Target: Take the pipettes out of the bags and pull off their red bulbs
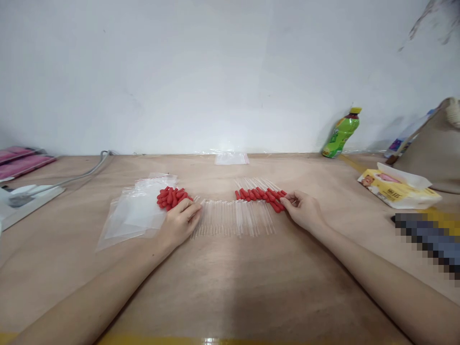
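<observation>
A row of clear glass dropper tubes [224,218] lies side by side on the table. Behind its right part is a slanting row of droppers with red rubber bulbs [264,194], their thin tubes pointing away from me. My left hand [181,218] is pinched at the left end of the clear tubes, with a tube end at its fingertips. Just behind that hand sits a heap of loose red rubber bulbs [170,196], partly on clear zip bags [138,218]. My right hand [302,208] pinches a red-bulbed dropper at the right end of the slanting row; its fingers partly hide it.
A small zip bag [232,159] lies by the wall. On the right are a green bottle [341,134], a yellow tissue pack [398,189], a beige bag [431,148] and a blurred-out dark object [427,242]. A power strip [34,201] and pink packs [25,163] are left.
</observation>
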Available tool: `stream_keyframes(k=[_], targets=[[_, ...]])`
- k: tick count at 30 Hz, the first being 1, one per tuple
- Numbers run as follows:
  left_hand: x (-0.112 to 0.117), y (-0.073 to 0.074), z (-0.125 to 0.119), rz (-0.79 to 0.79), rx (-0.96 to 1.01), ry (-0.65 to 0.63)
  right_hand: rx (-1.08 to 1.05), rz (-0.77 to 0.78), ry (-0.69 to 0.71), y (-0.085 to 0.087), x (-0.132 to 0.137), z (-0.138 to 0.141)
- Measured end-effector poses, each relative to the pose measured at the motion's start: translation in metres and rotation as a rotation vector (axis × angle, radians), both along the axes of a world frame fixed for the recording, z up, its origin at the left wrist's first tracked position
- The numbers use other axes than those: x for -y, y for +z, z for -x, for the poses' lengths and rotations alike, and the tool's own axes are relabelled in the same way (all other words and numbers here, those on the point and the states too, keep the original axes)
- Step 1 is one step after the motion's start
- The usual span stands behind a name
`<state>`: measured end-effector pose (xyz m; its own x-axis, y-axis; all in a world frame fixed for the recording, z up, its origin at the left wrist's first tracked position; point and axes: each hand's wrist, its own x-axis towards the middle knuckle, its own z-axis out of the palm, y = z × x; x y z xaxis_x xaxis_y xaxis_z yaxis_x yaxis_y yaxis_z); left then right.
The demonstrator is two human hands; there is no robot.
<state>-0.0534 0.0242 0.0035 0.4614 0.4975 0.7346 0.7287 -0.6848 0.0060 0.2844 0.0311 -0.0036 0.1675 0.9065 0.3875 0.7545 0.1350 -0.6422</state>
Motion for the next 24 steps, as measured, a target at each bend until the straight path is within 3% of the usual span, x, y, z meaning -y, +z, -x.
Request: stream_keyframes(k=[5, 10, 20, 24], targets=[[0.004, 0.0, -0.002, 0.094, 0.01, -0.05, 0.002, -0.004, 0.045, -0.005, 0.001, -0.002], [0.006, 0.002, -0.001, 0.122, -0.007, -0.076, 0.059, 0.018, -0.032, -0.007, 0.0, -0.004], [-0.003, 0.013, 0.003, 0.343, -0.42, -0.236, 0.234, -0.1, -0.118, -0.002, -0.002, 0.003], [-0.011, 0.012, 0.005, 0.364, -0.443, -0.251, 0.314, -0.181, -0.005, 0.008, -0.006, 0.015]])
